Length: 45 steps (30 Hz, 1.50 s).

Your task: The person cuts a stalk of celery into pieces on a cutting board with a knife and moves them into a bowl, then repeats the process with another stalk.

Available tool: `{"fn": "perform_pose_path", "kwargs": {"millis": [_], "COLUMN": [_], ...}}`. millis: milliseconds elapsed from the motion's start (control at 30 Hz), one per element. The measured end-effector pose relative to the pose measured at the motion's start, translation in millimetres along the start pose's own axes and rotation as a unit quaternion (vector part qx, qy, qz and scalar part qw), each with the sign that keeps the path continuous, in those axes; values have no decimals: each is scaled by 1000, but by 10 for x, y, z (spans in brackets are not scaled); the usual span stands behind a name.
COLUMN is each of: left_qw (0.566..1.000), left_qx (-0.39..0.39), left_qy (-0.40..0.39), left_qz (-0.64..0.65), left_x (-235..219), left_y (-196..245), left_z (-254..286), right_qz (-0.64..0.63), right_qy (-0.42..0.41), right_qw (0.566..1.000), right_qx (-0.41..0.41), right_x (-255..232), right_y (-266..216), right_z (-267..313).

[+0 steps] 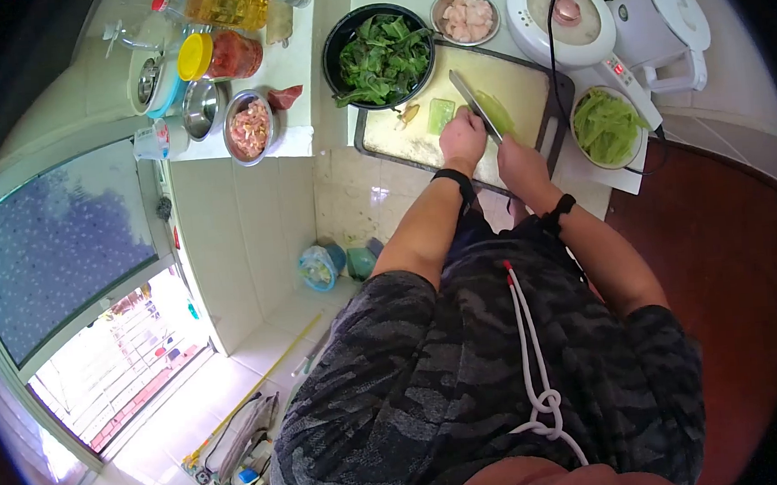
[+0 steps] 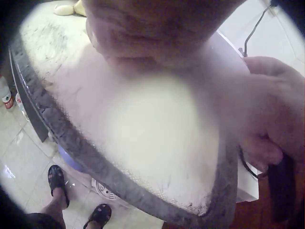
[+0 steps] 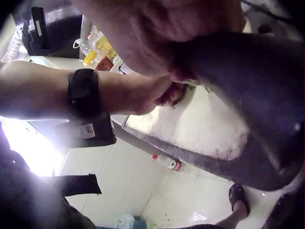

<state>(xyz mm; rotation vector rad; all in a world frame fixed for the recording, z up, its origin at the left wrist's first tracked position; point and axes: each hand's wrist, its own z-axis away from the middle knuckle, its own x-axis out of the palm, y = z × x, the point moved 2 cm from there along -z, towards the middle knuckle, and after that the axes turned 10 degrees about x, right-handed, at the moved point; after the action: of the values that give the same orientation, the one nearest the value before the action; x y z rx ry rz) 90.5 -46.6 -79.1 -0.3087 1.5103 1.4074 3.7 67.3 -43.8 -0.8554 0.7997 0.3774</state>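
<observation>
In the head view my right hand (image 1: 520,168) grips the knife (image 1: 476,99), its blade slanting away over the cutting board (image 1: 400,143). Close along the blade's left side, my left hand (image 1: 462,140) holds down a pale green vegetable piece (image 1: 441,114) with bent fingers. Thin green slices (image 1: 495,113) lie on the board to the right of the blade. A small yellowish-brown scrap (image 1: 407,115) sits further left. Both wrist views show the hands close up and blurred; the left fingertips are mostly hidden in the left wrist view.
A black bowl of leafy greens (image 1: 382,58) and a metal bowl of pale meat chunks (image 1: 465,16) stand behind the board. At right are a bowl of green slices (image 1: 608,128), a white cooker (image 1: 562,16) and a kettle (image 1: 662,30). Minced meat (image 1: 250,129) fills a bowl at left.
</observation>
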Motion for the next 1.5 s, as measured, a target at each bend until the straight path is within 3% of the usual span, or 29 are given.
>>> {"fn": "perform_pose_path", "kwargs": {"millis": [233,467,600,667,800,1500], "left_qw": [1000,1000,999,1000,999,997], "left_qx": [15,19,-23,-20,-3,12], "left_qy": [-6,17,31,-5,23,-47], "left_qz": [4,9,30,-24,-26,-55], "left_x": [25,51,28,17,65,40], "left_y": [-33,-51,-52,-26,-10,41], "left_z": [3,-3,40,17,16,-29], "right_qz": [-13,-11,-17,-27,-31,17], "right_qy": [-3,10,33,45,18,4], "right_qw": [1000,1000,999,997,998,999], "right_qx": [-6,12,37,48,49,36], "right_x": [-127,-37,-63,-53,-119,-18], "right_y": [120,92,212,247,241,13], "right_z": [178,-39,15,11,23,217]}}
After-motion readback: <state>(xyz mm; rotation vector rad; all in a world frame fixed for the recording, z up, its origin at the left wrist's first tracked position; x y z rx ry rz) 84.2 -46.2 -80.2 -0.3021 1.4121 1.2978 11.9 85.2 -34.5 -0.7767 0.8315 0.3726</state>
